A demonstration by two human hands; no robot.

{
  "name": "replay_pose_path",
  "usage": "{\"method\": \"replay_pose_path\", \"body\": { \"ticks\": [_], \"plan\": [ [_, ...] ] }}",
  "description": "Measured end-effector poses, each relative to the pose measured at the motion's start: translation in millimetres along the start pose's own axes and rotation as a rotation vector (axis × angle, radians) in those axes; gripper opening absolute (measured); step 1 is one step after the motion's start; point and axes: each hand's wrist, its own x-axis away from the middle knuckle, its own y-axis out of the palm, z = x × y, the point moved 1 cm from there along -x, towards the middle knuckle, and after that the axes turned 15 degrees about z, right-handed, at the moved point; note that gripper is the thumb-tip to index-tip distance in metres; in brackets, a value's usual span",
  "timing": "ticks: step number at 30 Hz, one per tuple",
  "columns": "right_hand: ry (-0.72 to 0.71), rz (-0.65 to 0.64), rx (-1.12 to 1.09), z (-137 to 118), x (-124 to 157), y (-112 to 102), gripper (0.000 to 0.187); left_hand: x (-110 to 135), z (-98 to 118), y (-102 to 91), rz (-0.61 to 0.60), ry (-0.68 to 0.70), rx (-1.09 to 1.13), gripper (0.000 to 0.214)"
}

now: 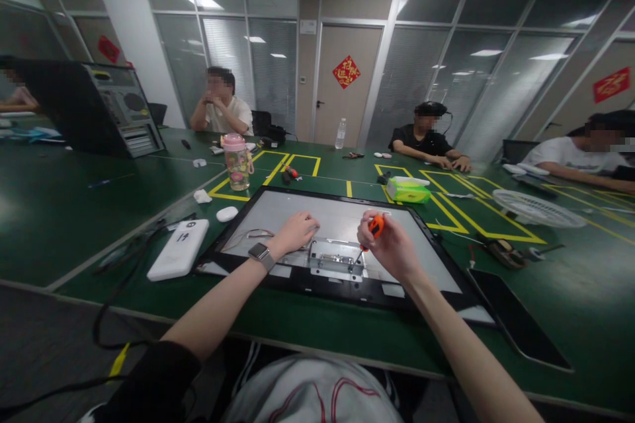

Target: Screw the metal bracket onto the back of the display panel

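Note:
A flat monitor panel [278,211] lies face down on the green table, with a metal bracket [333,258] at its near middle. My right hand [391,248] is closed on an orange-handled screwdriver [376,226], whose tip points down at the bracket's right side. My left hand [296,231] rests on the panel just left of the bracket, fingers curled, a watch on its wrist; I cannot see anything in it.
A white power bank [179,248] with cables lies left of the panel; a black phone [516,320] lies right. A pink-lidded bottle [237,160], green tissue box [407,190], white fan [533,207] and computer case [99,109] stand further back. Three people sit across the table.

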Motion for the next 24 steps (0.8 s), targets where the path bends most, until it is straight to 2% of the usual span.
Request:
{"method": "replay_pose_path", "body": {
  "ticks": [2,7,13,17,20,24],
  "plan": [
    [0.033,-0.051,0.035,5.4,-4.3,11.2,0.034,0.5,-0.3,0.6,0.005,0.006,0.006,0.026],
    [0.002,-0.076,0.172,19.9,-13.7,27.8,0.032,1.8,-1.8,1.9,0.017,0.021,0.015,0.027],
    [-0.079,-0.017,0.167,17.4,-9.2,19.1,0.038,2.8,-2.3,2.4,0.016,0.020,0.028,0.028],
    [-0.100,0.015,0.096,11.2,-7.1,12.9,0.032,2.8,-2.2,2.6,0.021,-0.013,0.057,0.028],
    [-0.094,0.006,0.037,10.2,-6.6,10.7,0.028,2.5,-2.2,2.7,0.022,-0.035,0.093,0.027],
    [-0.099,-0.008,0.023,11.9,-5.1,8.7,0.033,2.6,-1.5,2.5,0.004,-0.046,0.100,0.028]
  ]
}}
